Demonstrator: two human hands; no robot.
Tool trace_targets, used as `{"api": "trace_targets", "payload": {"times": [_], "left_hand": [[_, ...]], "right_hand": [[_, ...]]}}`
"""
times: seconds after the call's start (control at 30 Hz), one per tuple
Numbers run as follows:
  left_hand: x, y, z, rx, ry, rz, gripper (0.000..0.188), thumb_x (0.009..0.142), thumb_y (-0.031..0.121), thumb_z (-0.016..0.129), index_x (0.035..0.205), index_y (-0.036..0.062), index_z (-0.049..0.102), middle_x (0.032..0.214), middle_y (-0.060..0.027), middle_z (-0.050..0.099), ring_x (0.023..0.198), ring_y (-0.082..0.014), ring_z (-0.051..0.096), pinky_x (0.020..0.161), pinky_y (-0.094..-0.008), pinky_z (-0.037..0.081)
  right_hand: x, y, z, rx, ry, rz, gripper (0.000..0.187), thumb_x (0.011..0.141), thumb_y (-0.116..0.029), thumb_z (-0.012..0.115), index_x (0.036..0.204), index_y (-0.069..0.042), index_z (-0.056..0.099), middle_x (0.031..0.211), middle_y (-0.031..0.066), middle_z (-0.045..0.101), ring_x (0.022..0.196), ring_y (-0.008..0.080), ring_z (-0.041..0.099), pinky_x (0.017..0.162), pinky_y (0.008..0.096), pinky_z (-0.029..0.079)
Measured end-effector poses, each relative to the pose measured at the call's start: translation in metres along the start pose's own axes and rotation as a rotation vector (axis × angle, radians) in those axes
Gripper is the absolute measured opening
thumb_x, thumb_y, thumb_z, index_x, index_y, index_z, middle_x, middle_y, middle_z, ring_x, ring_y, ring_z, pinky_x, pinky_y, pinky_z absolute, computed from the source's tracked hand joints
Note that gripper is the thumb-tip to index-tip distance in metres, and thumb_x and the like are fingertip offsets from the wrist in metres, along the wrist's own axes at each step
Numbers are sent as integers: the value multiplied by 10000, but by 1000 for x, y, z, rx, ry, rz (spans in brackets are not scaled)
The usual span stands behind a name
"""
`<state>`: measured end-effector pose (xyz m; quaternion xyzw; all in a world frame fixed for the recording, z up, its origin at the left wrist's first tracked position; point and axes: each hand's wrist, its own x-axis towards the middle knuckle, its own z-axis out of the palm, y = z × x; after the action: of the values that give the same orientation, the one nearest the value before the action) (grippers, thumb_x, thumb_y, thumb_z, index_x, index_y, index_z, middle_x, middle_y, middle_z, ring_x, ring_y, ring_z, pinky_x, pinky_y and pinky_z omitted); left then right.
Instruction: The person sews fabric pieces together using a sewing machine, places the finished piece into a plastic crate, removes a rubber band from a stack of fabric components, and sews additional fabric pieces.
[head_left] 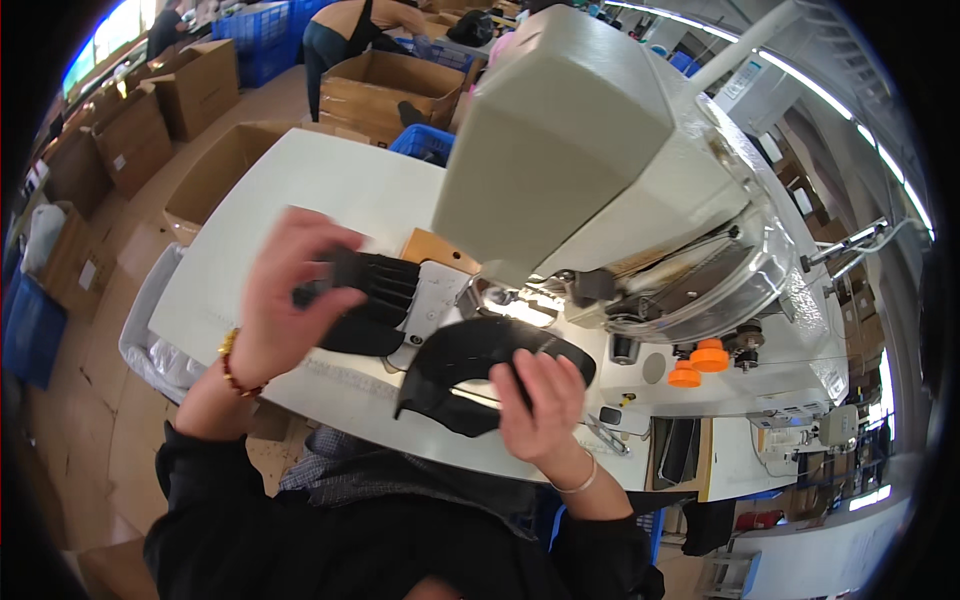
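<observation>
My left hand (290,285), smeared by motion, curls its thumb and fingers round a small dark piece (345,268) whose kind I cannot make out. Right beside it, several overlapping black strips (385,290) lie on the table next to a light metal plate (432,295). A wide, curved black piece (450,360) with an opening in its middle sits in front of the sewing machine's lit needle area (520,305). My right hand (540,405) grips this piece at its right part, fingers over the top; the thumb is partly hidden.
The large sewing machine head (560,130) looms over the white table (300,190). Two orange knobs (709,356) stick out at its right. A cardboard box (215,180) and a white bin (150,330) stand beyond the left edge. Farther back, a person (345,40) bends over boxes.
</observation>
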<state>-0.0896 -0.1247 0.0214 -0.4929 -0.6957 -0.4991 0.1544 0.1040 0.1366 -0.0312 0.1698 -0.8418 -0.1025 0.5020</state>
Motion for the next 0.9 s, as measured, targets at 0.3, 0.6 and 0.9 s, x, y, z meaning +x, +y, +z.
{"api": "trace_targets", "payload": {"times": [0.3, 0.6, 0.9], "left_hand": [[-7, -20, 45, -1255, 356, -344, 437, 1068, 236, 545, 1433, 4, 478, 1290, -47, 586, 1285, -275, 575, 1059, -401, 499], [28, -14, 67, 426, 448, 131, 533, 807, 122, 791, 1305, 42, 620, 1298, -115, 607, 1234, -314, 549, 1061, -492, 410], [48, 19, 87, 46, -480, 218, 366, 751, 215, 820, 1058, 81, 675, 1182, -73, 625, 1125, -305, 561, 907, -454, 467]], "right_hand": [[-3, 12, 24, 120, -14, 78, 425, 723, 13, 745, 1140, -65, 754, 1312, 188, 557, 1102, 356, 607, 979, 450, 538], [1, 16, 20, 212, -148, 119, 382, 712, -74, 664, 1084, -33, 743, 1176, 166, 692, 1105, 310, 648, 964, 436, 551], [-4, 19, 24, 287, -97, 129, 266, 746, -23, 705, 1005, 40, 703, 1189, 220, 694, 998, 297, 713, 833, 383, 588]]}}
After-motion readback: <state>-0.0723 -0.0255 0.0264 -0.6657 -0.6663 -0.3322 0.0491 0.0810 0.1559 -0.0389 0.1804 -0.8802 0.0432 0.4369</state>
